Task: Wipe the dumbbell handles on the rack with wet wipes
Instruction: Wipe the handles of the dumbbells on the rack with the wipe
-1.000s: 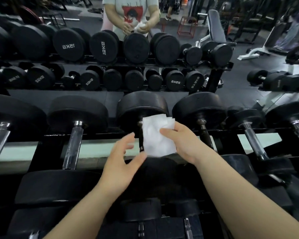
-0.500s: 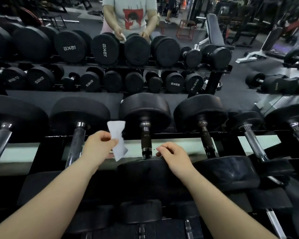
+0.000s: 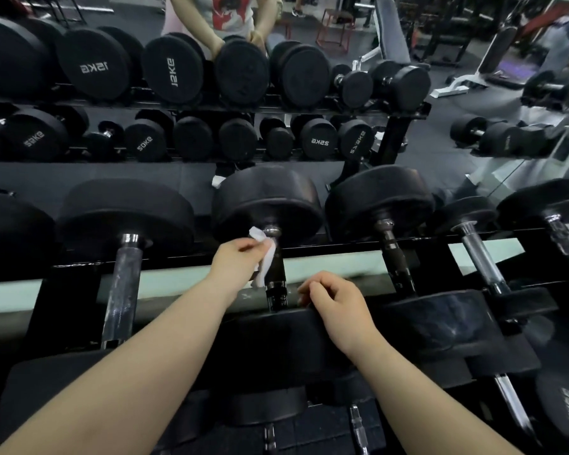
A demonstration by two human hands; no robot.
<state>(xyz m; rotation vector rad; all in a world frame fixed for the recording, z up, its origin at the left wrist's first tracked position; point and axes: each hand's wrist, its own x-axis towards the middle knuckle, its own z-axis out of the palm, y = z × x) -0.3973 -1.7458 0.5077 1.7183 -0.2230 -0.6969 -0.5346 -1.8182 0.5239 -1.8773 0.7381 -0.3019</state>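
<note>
A row of black dumbbells lies on the rack (image 3: 342, 247) in front of me, handles pointing toward me. My left hand (image 3: 234, 262) grips a crumpled white wet wipe (image 3: 266, 257) and holds it against the left side of the dark handle (image 3: 276, 277) of the middle dumbbell (image 3: 266, 201), near its far head. My right hand (image 3: 337, 302) rests with curled fingers on the near head (image 3: 276, 333) of that same dumbbell and holds nothing that I can see.
More dumbbells flank it: a chrome handle (image 3: 122, 290) to the left, a dark handle (image 3: 395, 257) and a chrome one (image 3: 480, 257) to the right. A mirror behind the rack reflects a person (image 3: 234, 24), further dumbbells and a bench (image 3: 391, 27).
The wipe passed from both hands to my left hand, which then moved right and brought it onto the middle handle. My right hand dropped onto the near dumbbell head and stayed there.
</note>
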